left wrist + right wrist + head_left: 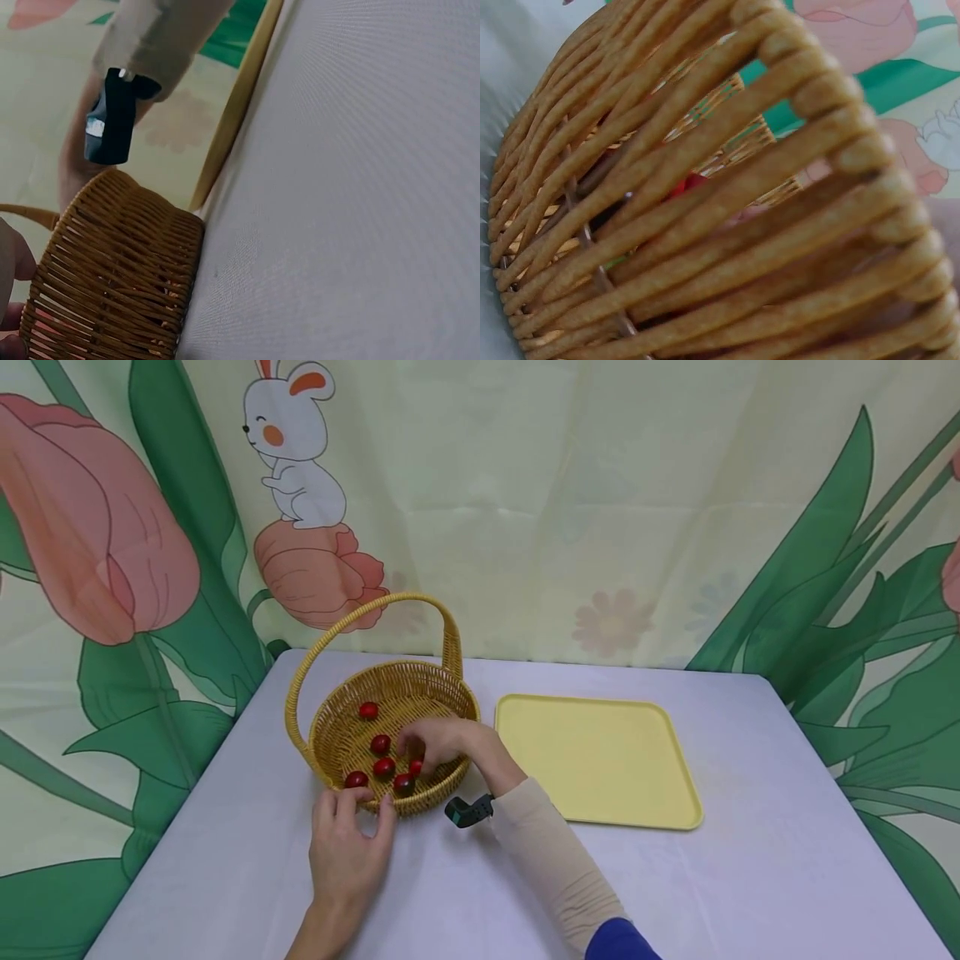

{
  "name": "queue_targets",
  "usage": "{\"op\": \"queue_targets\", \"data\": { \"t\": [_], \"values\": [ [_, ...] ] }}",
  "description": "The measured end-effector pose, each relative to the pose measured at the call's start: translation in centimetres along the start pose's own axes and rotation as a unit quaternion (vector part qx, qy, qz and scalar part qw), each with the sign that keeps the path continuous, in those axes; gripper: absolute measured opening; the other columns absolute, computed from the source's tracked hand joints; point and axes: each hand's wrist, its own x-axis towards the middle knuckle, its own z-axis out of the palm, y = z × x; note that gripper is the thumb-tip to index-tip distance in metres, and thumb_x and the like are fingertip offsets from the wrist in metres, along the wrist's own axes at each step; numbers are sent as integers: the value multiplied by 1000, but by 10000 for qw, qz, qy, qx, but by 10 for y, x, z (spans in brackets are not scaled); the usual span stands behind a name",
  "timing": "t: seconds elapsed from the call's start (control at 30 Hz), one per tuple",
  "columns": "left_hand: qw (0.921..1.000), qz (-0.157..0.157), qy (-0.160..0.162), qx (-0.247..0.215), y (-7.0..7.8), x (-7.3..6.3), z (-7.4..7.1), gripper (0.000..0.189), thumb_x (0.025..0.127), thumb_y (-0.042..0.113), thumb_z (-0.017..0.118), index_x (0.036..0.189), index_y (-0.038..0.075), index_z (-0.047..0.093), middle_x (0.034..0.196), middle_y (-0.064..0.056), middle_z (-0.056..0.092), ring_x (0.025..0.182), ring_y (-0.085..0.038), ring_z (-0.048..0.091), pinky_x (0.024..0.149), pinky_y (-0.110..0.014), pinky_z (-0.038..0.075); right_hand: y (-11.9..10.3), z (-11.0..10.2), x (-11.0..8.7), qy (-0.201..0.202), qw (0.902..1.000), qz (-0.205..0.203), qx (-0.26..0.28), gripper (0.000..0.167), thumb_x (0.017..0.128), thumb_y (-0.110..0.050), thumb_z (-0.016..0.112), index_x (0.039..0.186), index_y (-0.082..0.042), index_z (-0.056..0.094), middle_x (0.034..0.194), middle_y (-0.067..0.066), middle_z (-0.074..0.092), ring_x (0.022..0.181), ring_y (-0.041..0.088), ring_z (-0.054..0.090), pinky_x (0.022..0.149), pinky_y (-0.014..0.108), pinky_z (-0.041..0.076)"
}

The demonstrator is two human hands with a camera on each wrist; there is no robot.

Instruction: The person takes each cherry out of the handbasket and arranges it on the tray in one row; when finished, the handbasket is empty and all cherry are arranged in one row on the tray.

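A round woven wicker basket (431,670) with a tall arched handle holds several small, glossy, dark-red round fruits (381,744), whose exact kind is unclear. My left hand (348,839) grips the basket's near rim; in the left wrist view its fingertips (13,346) show at the rim. Inside the basket's right side, my right hand (442,739) reaches down with bent fingers and a gap between thumb and index finger. One red fruit (416,767) lies right by its thumb. In the right wrist view, the wicker wall (727,187) hides most of that hand.
A yellow rectangular tray (596,760) lies flat on the white-covered table (765,860), right of the basket. A dark wrist device (468,812) sits at my right cuff, just outside the rim. Behind the table hangs a printed curtain (525,527) with tulips and a rabbit.
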Motion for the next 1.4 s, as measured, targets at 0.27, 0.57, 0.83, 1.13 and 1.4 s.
{"op": "queue_targets", "data": {
  "t": [0.27,0.57,0.83,1.13,1.4],
  "values": [
    [9998,156,84,37,-1,0,0,22,81,21,77,89,6,63,88,-9,52,83,-22,52,63,-38,46,2,3,7,-146,9998,-90,52,39,83,1,75,115,-22,70,109,-6,66,96,12,58,84,24,51],
    [9996,224,146,27,-1,1,-1,21,81,22,77,89,7,63,88,-9,53,83,-23,52,62,-40,47,1,2,6,-199,9996,-147,114,39,84,4,71,116,-19,71,109,-6,66,96,12,57,82,23,51],
    [9994,279,191,33,-3,1,0,22,81,23,76,88,7,63,87,-8,53,82,-24,52,60,-39,46,2,2,5,111,9988,-361,318,35,84,-4,74,117,-17,70,103,-5,67,92,12,61,78,23,52],
    [9997,181,95,97,-2,2,0,23,82,24,76,89,6,64,88,-9,53,84,-25,53,61,-41,48,-2,-1,-5,736,9949,-640,254,31,85,-16,78,114,-17,68,100,-4,67,89,11,60,75,20,52],
    [9998,165,47,102,-1,2,0,22,83,24,75,89,6,64,89,-9,53,84,-24,53,62,-41,49,-1,-9,-23,1475,9854,-823,227,35,84,-17,76,118,-14,66,106,-2,67,93,12,61,80,21,52]
  ]
}}
